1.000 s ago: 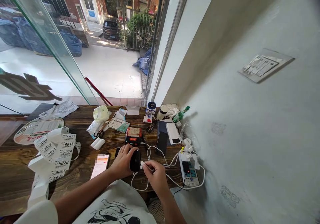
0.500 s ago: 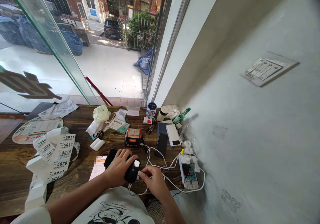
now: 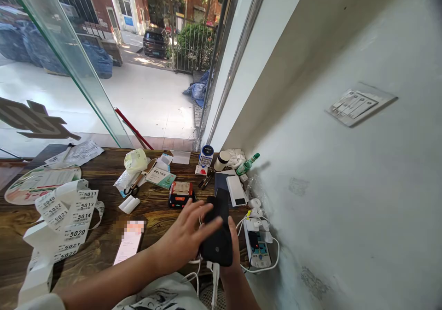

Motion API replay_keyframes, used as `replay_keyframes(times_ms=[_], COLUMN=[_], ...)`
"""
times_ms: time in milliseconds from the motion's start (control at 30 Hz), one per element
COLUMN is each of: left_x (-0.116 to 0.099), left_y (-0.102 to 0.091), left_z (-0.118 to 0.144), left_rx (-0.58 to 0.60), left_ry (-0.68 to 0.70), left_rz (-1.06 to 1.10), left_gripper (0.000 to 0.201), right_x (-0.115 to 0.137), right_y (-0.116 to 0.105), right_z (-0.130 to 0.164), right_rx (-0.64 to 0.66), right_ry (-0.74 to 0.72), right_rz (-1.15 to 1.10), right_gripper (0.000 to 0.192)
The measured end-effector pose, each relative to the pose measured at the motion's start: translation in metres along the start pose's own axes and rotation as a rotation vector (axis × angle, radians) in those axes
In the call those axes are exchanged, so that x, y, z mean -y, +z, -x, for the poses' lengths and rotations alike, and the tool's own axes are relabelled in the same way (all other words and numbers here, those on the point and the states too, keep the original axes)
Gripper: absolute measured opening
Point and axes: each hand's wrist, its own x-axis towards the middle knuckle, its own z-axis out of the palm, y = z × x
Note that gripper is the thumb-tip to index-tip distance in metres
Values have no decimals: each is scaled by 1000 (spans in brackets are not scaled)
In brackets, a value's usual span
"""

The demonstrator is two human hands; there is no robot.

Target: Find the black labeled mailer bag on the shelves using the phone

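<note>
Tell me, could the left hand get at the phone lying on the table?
Probably yes. The left hand rests on the black device, and the phone lies just beside its wrist with nothing between.

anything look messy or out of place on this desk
Yes. A long strip of numbered tickets has unrolled and lies in loose loops across the left of the wooden desk. By the wall, white cables tangle around the power strip, and one hangs off the desk's front edge. Nothing looks spilled or broken.
</note>
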Motion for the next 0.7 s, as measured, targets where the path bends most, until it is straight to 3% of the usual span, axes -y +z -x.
replay_keyframes(times_ms=[67,133,200,267,333,367,433,500,567,633,700], left_x=[8,9,1,-12,-24,-28,-30,-25,-19,-14,-13], left_y=[3,7,11,16,21,24,30,37,43,46,42], left_z=[6,6,-2,-20,-45,-59,-88,-115,-136,-152,-165], left_rx=[64,265,501,648,635,578,508,563,617,604,503], left_ry=[-250,-363,-336,-262,-191,-179,-261,-376,-381,-267,-100], left_rz=[226,458,587,634,696,751,947,1233,1435,1519,1430], left_gripper=[83,85,84,66,36,34,39,52,68,74,63], right_x=[31,68,104,137,166,178,198,212,224,236,248], right_y=[-12,-28,-43,-53,-59,-61,-66,-72,-80,-87,-91], right_z=[-4,-6,-4,0,6,8,11,10,6,1,-2], right_rx=[41,65,96,83,51,33,4,-35,-93,-161,-216], right_ry=[131,142,107,-75,-289,-392,-551,-668,-767,-875,-980], right_rz=[-308,-423,-594,-710,-813,-836,-821,-755,-670,-590,-517], right_gripper=[82,81,75,63,52,50,51,52,54,54,56])
